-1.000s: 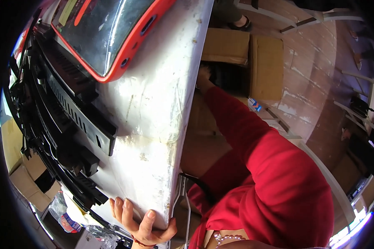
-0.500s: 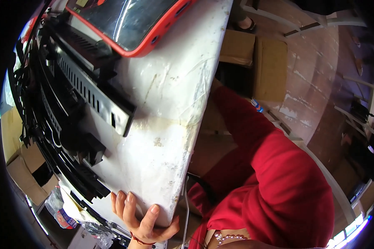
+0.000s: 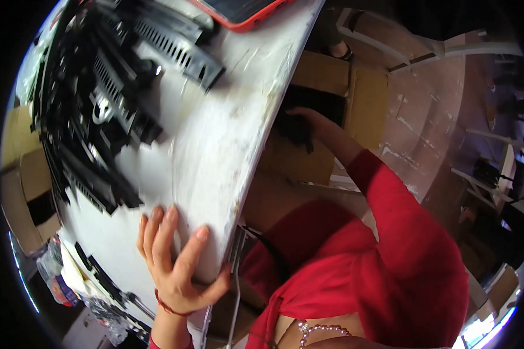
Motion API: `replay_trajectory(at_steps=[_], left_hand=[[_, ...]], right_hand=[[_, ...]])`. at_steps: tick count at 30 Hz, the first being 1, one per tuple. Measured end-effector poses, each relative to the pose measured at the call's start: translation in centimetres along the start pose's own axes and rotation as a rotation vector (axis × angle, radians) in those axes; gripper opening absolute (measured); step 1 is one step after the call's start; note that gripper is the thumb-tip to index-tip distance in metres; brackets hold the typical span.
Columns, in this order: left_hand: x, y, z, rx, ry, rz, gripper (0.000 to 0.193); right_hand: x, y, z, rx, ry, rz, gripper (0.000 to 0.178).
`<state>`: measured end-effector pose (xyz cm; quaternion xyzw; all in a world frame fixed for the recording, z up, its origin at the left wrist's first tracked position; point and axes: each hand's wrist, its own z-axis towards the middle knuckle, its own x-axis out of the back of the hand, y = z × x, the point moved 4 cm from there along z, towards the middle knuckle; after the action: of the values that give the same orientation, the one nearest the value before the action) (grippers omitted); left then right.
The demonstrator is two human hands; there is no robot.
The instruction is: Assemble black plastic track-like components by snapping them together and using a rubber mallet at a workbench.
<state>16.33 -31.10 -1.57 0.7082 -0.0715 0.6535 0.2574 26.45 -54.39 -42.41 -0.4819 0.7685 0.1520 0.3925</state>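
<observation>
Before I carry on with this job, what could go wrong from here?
The dark part in the right hand, at the open cardboard box, might snag on a flap or the edge of the white table. The loosely piled black parts could slide if bumped. The red-cased device, lying near that edge, might get knocked.

Left hand on tabletop; right hand holds item (black).

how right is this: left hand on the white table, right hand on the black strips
Not the right hand: the head view shows it at the open cardboard box beside the white table; the left hand is as you say.
</observation>
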Motion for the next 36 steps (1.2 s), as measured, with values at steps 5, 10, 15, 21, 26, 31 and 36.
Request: replay_trajectory(at_steps=[5, 10, 15, 21, 26, 31, 36], left_hand=[[-0.3, 0.5, 1.3, -0.038, 0.049, -0.008, 0.067], [0.2, 0.8, 0.9, -0.096, 0.137, 0.012, 0.068], [0.3, 1.0, -0.6, -0.073, 0.199, -0.034, 0.065], [1.2, 6.7, -3.8, -0.169, 0.546, -0.039, 0.059], [1.1, 5.0, -7.8, 0.265, 0.504, -1.177, 0.074], [2.7, -6.1, -11.9, 0.551, 0.853, -1.209, 0.034], [3.5, -16.8, -13.8, 0.754, 0.937, -1.378, 0.038]], right_hand=[[0.4, 1.4, -7.7, 0.038, 0.031, -0.02, 0.033], [-1.0, 1.5, -13.1, 0.12, 0.011, -0.125, 0.031], [-4.6, 1.6, -18.4, 0.268, -0.058, -0.173, 0.03], [-19.1, -0.1, -30.3, 0.46, -0.092, -0.646, 0.078], [-37.9, 3.6, -28.9, 0.522, -0.343, -1.358, 0.057], [-50.6, 9.8, -18.3, 0.644, -0.439, -2.332, 0.049], [-56.9, 13.6, -8.3, 0.774, -0.352, -2.571, 0.059]])
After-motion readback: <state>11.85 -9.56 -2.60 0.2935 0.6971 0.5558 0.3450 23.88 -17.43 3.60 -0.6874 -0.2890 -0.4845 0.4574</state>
